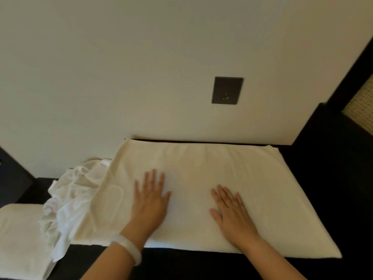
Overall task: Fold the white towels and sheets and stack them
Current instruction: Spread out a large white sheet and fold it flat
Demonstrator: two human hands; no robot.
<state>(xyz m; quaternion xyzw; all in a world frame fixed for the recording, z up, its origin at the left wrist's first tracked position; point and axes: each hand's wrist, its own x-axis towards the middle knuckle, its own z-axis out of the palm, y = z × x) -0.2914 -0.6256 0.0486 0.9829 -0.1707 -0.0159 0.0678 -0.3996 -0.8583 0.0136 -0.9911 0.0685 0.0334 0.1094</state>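
head view: both hands, left and right, lie flat, fingers straight, on the towel.

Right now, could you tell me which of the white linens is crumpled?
The thin sheet, bunched up between the folded towel at far left and the flat towel under the left hand and right hand.

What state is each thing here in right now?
Towel: spread flat, both hands on it.
Left hand: open, palm down, fingers straight.
Right hand: open, palm down, fingers straight.
Sheet: crumpled, not folded, at the spread towel's left end.
Folded towel: folded, lying far left.
Socket: nothing plugged in.
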